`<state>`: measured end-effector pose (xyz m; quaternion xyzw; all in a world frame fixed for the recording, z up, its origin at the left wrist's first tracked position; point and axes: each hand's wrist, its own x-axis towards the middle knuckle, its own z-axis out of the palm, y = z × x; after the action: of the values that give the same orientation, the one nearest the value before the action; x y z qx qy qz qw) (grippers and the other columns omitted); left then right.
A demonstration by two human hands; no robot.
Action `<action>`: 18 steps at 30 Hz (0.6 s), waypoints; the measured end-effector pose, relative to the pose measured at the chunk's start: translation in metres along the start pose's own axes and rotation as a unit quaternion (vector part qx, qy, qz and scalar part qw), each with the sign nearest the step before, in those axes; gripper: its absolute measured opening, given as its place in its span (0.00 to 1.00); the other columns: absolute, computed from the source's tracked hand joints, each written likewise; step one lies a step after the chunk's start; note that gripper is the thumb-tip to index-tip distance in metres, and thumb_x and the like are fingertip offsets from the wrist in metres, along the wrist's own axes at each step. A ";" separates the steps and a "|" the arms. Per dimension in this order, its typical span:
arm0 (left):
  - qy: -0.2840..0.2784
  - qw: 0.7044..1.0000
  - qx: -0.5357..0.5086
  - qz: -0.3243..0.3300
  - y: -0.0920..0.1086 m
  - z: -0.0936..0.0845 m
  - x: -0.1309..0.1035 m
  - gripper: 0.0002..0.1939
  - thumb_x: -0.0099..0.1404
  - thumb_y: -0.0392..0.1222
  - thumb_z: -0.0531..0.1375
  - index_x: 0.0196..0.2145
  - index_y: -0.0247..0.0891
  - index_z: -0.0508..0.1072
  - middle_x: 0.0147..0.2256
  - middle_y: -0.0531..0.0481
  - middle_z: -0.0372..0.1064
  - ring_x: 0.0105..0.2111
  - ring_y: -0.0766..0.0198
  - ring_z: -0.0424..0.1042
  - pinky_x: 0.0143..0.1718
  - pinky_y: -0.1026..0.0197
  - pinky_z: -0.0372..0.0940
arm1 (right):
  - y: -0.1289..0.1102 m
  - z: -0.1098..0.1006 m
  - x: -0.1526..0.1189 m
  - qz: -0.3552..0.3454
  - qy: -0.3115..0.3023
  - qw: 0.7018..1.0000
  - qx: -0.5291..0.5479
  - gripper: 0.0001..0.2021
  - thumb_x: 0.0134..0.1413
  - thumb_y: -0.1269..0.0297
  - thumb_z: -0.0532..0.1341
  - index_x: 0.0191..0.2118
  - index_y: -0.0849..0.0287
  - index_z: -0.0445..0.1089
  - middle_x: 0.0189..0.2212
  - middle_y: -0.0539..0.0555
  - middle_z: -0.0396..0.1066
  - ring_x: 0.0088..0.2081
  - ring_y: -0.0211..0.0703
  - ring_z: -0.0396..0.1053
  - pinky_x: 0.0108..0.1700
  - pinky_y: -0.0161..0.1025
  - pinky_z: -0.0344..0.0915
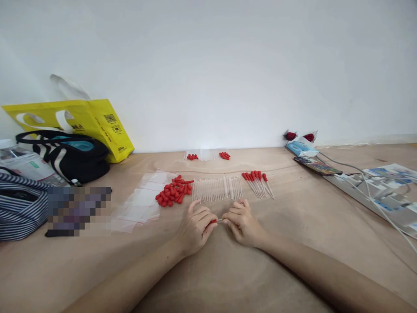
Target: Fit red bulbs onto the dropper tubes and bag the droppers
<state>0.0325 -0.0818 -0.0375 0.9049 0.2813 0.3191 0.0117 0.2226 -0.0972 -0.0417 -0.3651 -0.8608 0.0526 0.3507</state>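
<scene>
My left hand (197, 228) pinches a red rubber dropper bulb (213, 221) between thumb and fingers. Facing it, my right hand (241, 221) is closed on a thin glass dropper tube (220, 221), whose end meets the bulb between the two hands. Whether the tube sits inside the bulb is too small to tell. Just beyond the hands lies a row of clear glass tubes (216, 189). A heap of loose red bulbs (174, 191) is at its left end. To its right, several droppers with red bulbs on their tubes (257, 184) lie side by side.
Clear zip bags (140, 202) lie left of the heap; more bags with red bulbs (206, 154) are near the wall. A yellow tote (117, 134), black bag (87, 161) and striped pouch (22, 208) stand left. Tissues (302, 148), roses (309, 137) and cables (369, 191) are right.
</scene>
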 end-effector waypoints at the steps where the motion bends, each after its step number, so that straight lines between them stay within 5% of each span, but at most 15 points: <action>1: 0.001 1.000 -0.001 0.001 -0.001 0.000 0.000 0.09 0.64 0.37 0.48 0.31 0.38 0.67 0.26 0.54 0.70 0.33 0.64 0.68 0.52 0.50 0.44 | 0.001 0.000 0.000 0.006 -0.003 1.000 0.007 0.10 0.56 0.69 0.50 0.30 0.60 0.68 0.22 0.50 0.67 0.29 0.38 0.57 0.39 0.41 0.47; 14: -0.009 0.999 0.026 -0.040 -0.008 -0.010 -0.002 0.08 0.64 0.39 0.52 0.38 0.42 0.69 0.33 0.53 0.71 0.37 0.62 0.67 0.54 0.47 0.42 | 0.008 -0.013 -0.005 0.000 -0.031 0.996 -0.081 0.09 0.55 0.64 0.53 0.35 0.54 0.71 0.25 0.50 0.69 0.31 0.39 0.58 0.38 0.41 0.46; 18: 0.016 0.995 0.065 -0.075 -0.014 -0.011 -0.003 0.16 0.62 0.40 0.53 0.49 0.39 0.63 0.42 0.46 0.67 0.44 0.57 0.63 0.52 0.48 0.48 | 0.029 -0.018 -0.001 0.134 0.040 0.982 -0.127 0.11 0.54 0.63 0.52 0.32 0.55 0.72 0.28 0.52 0.71 0.33 0.42 0.61 0.38 0.41 0.47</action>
<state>0.0172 -0.0737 -0.0332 0.8750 0.3685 0.3127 -0.0281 0.2519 -0.0795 -0.0388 -0.5202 -0.7894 -0.0256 0.3249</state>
